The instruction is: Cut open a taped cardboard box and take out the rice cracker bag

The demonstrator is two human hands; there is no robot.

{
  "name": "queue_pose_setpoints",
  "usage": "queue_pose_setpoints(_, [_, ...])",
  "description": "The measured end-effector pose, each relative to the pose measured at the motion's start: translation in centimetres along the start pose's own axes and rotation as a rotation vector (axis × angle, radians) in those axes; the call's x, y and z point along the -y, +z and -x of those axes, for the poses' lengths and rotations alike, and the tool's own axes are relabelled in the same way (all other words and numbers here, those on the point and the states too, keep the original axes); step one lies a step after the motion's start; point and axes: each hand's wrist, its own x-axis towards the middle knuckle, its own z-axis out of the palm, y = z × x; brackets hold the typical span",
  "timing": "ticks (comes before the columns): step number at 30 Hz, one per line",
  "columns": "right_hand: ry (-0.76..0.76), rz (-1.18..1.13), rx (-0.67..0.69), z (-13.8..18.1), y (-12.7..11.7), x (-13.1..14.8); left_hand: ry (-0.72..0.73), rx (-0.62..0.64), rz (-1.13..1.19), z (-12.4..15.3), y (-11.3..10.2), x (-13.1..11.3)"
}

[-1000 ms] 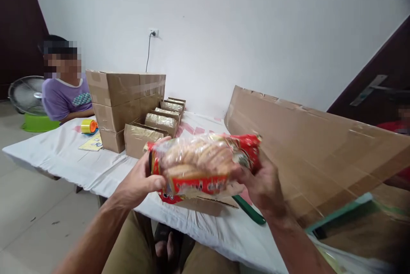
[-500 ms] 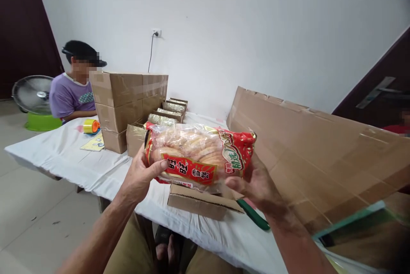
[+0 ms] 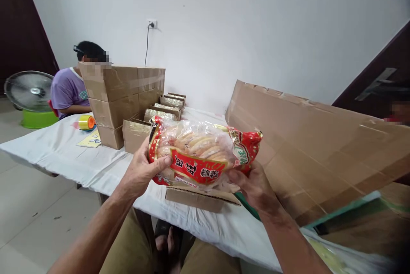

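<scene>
Both my hands hold a clear and red bag of rice crackers (image 3: 200,148) above the table. My left hand (image 3: 145,167) grips its left end, thumb over the front. At the right end, my right hand (image 3: 253,182) is closed on the plastic, thumb on the lower front and the other fingers partly hidden behind. Pale round crackers show through the clear wrapper. Below the bag sits a cardboard box (image 3: 194,200), largely covered by it from my view. A green object (image 3: 248,205) lies beside that box, partly behind my right hand.
A white-clothed table (image 3: 105,167) carries stacked cardboard boxes (image 3: 118,99) at left and a row of foil-wrapped packs (image 3: 160,114). A large cardboard carton (image 3: 304,146) stands at right. Yellow tape (image 3: 86,122) lies near a person in a purple shirt (image 3: 68,90); a fan (image 3: 30,90) is behind.
The bag has shifted slightly right in view and tilted, its right fingers curling in more. The camera view has moved a little. The seated person's head has lowered behind the boxes.
</scene>
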Motion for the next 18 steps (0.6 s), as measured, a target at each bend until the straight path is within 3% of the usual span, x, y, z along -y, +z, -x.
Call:
queue_pose_setpoints(3, [0.036,-0.022,0.101,-0.1,-0.3,0.2,0.055,-0.072,-0.018,-0.1,0.5,0.2])
queue_pose_setpoints(8, [0.178,-0.033,-0.186,-0.9,-0.5,-0.4,-0.104,0.033,-0.020,-0.9,1.3,-0.6])
queue_pose_setpoints(12, [0.083,-0.006,-0.331,-0.8,-0.8,-0.8,-0.109,0.069,0.029,-1.4,1.5,-0.6])
queue_pose_setpoints(15, [0.060,0.028,-0.244,-0.6,-1.0,-0.2,-0.148,0.050,0.037,-1.4,1.6,-0.1])
queue_pose_setpoints(18, [-0.003,0.020,-0.119,-0.3,-1.3,0.4,-0.129,-0.062,0.115,-1.4,1.5,0.4])
